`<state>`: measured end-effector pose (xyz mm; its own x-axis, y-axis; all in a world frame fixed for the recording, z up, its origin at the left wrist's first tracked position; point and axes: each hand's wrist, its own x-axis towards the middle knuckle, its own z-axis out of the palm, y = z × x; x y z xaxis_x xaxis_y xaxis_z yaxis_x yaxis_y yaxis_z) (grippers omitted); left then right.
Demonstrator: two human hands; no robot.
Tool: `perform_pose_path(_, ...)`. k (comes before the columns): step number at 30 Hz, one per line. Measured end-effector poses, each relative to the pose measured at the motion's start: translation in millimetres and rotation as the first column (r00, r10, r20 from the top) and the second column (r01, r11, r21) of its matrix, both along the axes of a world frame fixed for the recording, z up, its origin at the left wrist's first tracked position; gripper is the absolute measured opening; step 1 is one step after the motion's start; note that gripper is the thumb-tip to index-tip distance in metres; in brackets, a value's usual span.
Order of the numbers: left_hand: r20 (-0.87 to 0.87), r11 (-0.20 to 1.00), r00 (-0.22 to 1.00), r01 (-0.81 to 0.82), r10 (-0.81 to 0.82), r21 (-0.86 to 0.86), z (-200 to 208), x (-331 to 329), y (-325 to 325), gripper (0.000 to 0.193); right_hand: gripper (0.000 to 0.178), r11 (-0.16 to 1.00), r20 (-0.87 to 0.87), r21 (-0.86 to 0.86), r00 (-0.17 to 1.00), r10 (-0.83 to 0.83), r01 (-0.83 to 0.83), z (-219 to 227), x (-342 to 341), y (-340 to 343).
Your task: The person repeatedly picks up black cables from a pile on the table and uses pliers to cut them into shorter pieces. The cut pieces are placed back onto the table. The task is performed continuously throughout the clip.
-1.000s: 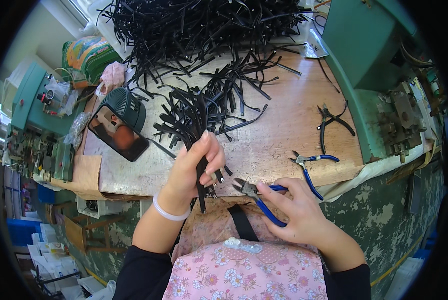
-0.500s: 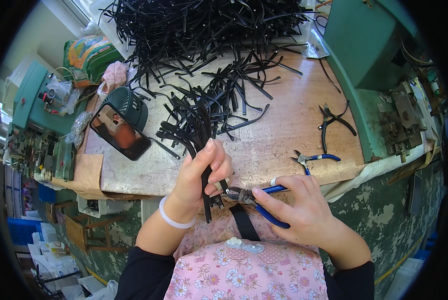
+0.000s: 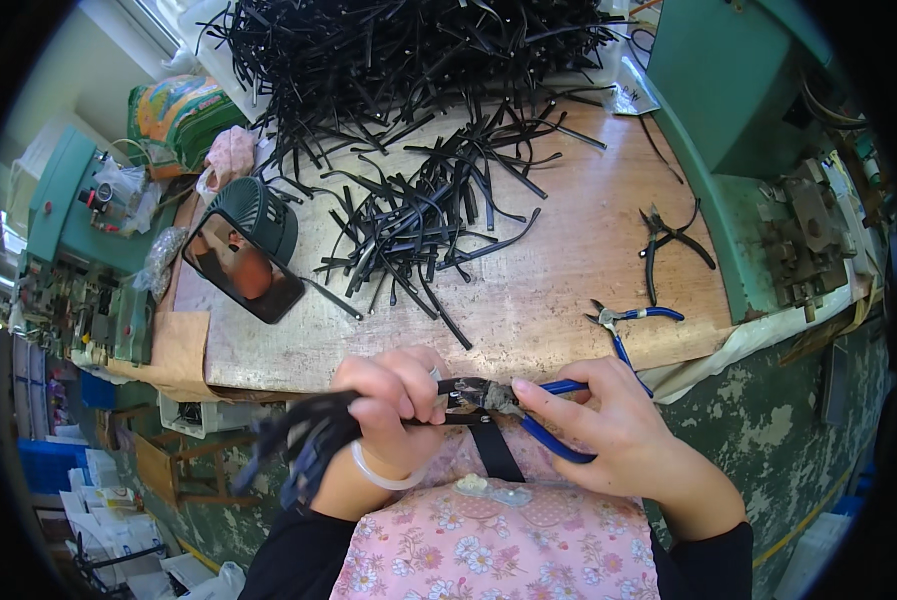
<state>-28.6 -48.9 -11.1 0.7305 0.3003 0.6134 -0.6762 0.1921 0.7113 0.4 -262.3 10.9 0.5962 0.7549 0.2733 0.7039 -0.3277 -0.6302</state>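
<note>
Two busy hands you've got there: your left hand (image 3: 393,390) has a snug grip on a bunch of black strips (image 3: 320,425), blurry ends fanning left, on your side of the worktop (image 3: 578,250). Your right hand (image 3: 613,425) has its grip curled round the blue-handled cutters (image 3: 504,399), jaws right by your left hand. More loose strips (image 3: 400,226) lie heaped on the worktop.

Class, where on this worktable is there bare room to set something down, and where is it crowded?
The tabletop is mostly bare between the loose black strips and the black-handled pliers, and between the phone and front edge. Crowded: the back, by the black heap, and the middle, under those strips.
</note>
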Motion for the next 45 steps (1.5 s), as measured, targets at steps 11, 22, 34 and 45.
perform_pose_path(11, -0.166, 0.999, 0.985, -0.039, 0.036, -0.015, 9.1, -1.4, -3.5, 0.04, 0.074, 0.999, -0.025, -0.02, 0.999, -0.025, 0.025, 0.3, -8.8, 2.4)
perform_pose_path(22, -0.381, 0.913, 0.885, 0.108, -0.269, -0.393, 13.5, 10.5, 0.6, 0.038, 0.07, 0.989, 0.02, 0.077, 0.992, -0.127, 0.125, -9.1, -7.9, 5.3)
perform_pose_path(34, 0.074, -0.254, 0.904, 0.039, 0.422, 0.966, -42.4, 114.6, 28.2, 0.014, 0.07, 0.998, -0.065, 0.015, 0.996, -0.067, 0.068, -16.7, -10.4, 0.5)
perform_pose_path(45, -0.678, 0.843, 0.735, 0.358, 0.011, 0.402, 3.9, 112.3, 35.6, 0.022, 0.072, 0.995, -0.112, 0.059, 0.991, -0.068, 0.075, -21.0, -9.6, -5.0)
